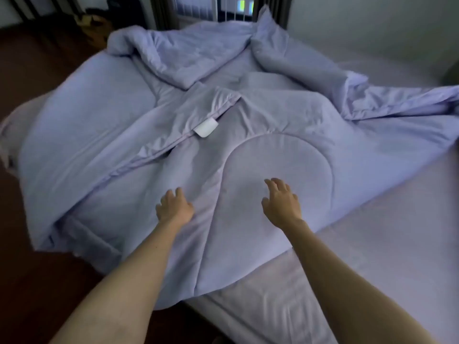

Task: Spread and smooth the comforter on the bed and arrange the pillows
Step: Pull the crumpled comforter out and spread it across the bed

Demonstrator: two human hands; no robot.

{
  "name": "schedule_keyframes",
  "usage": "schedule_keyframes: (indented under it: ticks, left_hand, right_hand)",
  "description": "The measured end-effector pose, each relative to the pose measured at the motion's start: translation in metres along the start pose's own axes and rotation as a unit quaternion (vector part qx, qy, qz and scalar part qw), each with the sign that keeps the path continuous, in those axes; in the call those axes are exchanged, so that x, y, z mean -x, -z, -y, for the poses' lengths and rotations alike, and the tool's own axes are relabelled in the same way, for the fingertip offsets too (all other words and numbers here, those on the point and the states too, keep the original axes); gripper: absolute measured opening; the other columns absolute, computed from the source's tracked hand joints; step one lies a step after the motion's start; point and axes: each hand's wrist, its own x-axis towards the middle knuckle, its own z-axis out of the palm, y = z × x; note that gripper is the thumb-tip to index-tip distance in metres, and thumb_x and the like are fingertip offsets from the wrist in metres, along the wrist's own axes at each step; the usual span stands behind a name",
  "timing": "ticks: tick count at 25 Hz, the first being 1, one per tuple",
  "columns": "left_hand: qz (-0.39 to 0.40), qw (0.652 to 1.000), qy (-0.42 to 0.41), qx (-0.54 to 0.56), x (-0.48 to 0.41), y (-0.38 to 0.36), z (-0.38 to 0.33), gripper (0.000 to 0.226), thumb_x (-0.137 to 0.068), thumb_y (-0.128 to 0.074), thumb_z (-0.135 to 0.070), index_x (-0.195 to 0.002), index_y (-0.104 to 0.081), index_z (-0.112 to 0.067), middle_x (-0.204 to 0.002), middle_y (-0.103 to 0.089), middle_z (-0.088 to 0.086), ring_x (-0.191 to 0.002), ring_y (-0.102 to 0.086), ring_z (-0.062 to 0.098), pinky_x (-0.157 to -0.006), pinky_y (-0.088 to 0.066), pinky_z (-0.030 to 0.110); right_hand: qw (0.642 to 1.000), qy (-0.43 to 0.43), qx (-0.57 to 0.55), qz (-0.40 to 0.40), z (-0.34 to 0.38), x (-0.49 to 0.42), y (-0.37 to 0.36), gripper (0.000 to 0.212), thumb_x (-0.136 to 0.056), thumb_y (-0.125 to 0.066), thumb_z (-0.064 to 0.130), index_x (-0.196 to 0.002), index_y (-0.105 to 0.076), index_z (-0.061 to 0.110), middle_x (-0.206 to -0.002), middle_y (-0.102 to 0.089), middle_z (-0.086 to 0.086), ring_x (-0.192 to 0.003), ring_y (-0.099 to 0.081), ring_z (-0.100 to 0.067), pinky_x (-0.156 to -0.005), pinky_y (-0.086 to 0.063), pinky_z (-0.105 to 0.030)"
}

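Note:
A pale lavender comforter (154,115) lies rumpled and folded over itself across the bed (387,244), bunched high at the far end. A white label (206,127) shows at a folded edge near its middle. My left hand (173,207) is stretched out over the comforter's near part with its fingers spread and relaxed. My right hand (282,203) reaches over a rounded quilted panel, fingers spread, holding nothing. Whether either palm touches the fabric is unclear. No pillow is plainly visible.
The lavender sheet lies bare at the right and near side of the bed. Dark wooden floor (27,78) runs along the left. A window with bars (223,8) stands behind the far end, and a white wall (372,28) at the right.

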Motion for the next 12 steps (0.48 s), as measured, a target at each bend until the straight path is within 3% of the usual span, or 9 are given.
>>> schedule_keyframes:
  ticks: [6, 10, 12]
  left_hand:
    - [0.0, 0.994, 0.1, 0.046, -0.057, -0.006, 0.056, 0.059, -0.092, -0.042, -0.04, -0.14, -0.033, -0.008, -0.142, -0.039, 0.021, -0.13, -0.04, 0.038, -0.105, -0.034, 0.046]
    - [0.013, 0.973, 0.183, 0.138, -0.076, -0.013, 0.072, 0.085, -0.089, -0.033, -0.065, -0.148, -0.018, -0.006, -0.148, -0.035, 0.022, -0.135, -0.033, 0.04, -0.112, -0.02, 0.051]
    - [0.004, 0.966, 0.169, 0.197, -0.079, -0.015, 0.064, 0.09, -0.087, -0.031, -0.07, -0.148, -0.019, -0.004, -0.148, -0.037, 0.021, -0.134, -0.036, 0.04, -0.113, -0.021, 0.05]
  right_hand:
    - [0.999, -0.022, 0.043, 0.004, 0.006, -0.021, -0.05, 0.062, -0.094, -0.042, 0.031, -0.15, -0.019, 0.019, -0.161, -0.009, -0.001, -0.148, -0.005, -0.02, -0.118, -0.008, -0.045]
    - [0.998, -0.03, 0.063, 0.011, 0.004, -0.025, -0.061, 0.061, -0.096, -0.037, 0.033, -0.151, -0.014, 0.02, -0.162, -0.004, 0.0, -0.149, -0.002, -0.02, -0.118, -0.005, -0.048]
    - [0.997, -0.036, 0.066, 0.015, 0.006, -0.026, -0.062, 0.062, -0.096, -0.037, 0.034, -0.151, -0.014, 0.019, -0.162, -0.004, -0.001, -0.149, -0.001, -0.021, -0.118, -0.006, -0.049]
